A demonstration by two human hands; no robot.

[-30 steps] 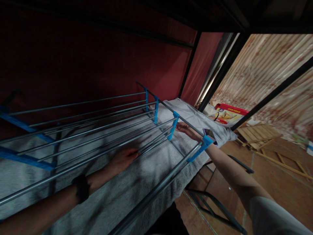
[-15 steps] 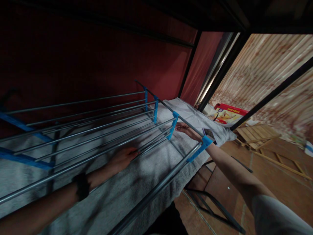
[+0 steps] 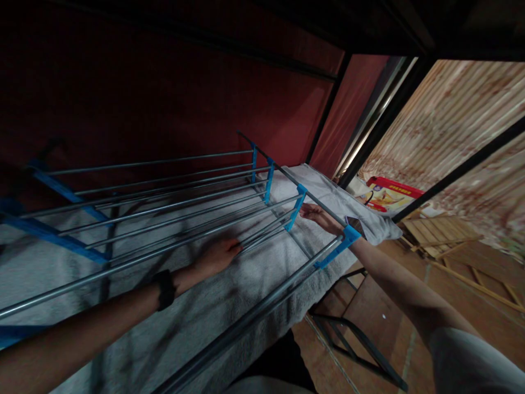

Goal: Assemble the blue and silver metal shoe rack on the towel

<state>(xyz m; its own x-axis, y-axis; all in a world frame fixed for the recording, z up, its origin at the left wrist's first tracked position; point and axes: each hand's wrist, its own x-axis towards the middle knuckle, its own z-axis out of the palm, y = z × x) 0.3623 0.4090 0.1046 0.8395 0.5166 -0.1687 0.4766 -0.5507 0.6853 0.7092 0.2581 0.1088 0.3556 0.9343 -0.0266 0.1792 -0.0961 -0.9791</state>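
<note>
A rack of grey metal tubes (image 3: 164,212) joined by blue plastic brackets (image 3: 298,208) lies across a grey towel-like cover (image 3: 197,328). My left hand (image 3: 217,254), with a black band at the wrist, reaches under a front tube. Its fingers are closed around the thin rods (image 3: 262,239) near the rack's middle. Beyond the right end bar, my right hand (image 3: 318,215) is beside a blue bracket, palm partly turned up and fingers stretched out, apparently holding nothing. Whether its fingertips touch the bracket I cannot tell.
A phone (image 3: 355,225) lies on the cover's right edge. A dark-framed folding chair (image 3: 348,328) stands below on the tiled floor. Wooden slatted pieces (image 3: 441,232) and a red-yellow box (image 3: 391,194) lie to the right. Black frame posts (image 3: 379,117) rise at the far end.
My view has swung slightly left, so the rack and both hands appear further right. More of the left-end blue brackets shows. Against the rack, my hands have barely moved.
</note>
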